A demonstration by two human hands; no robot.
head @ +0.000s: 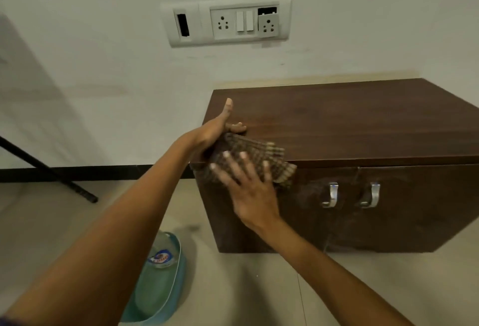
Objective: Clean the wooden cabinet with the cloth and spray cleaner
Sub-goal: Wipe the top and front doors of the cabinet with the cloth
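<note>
Down at 7 o'clock sits the spray bottle (158,274), while right hand (248,191) presses the cloth (261,160) flat-palmed onto the cabinet (363,129) corner, left hand (215,129) gripping its edge.

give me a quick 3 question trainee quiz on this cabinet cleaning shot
1. True or false: the cloth drapes over the front top edge of the cabinet.
2. Which hand presses the cloth against the cabinet front? A) left hand B) right hand
3. Fill in: the spray bottle lies on the ____.

Key: 1 true; 2 B; 3 floor
</note>
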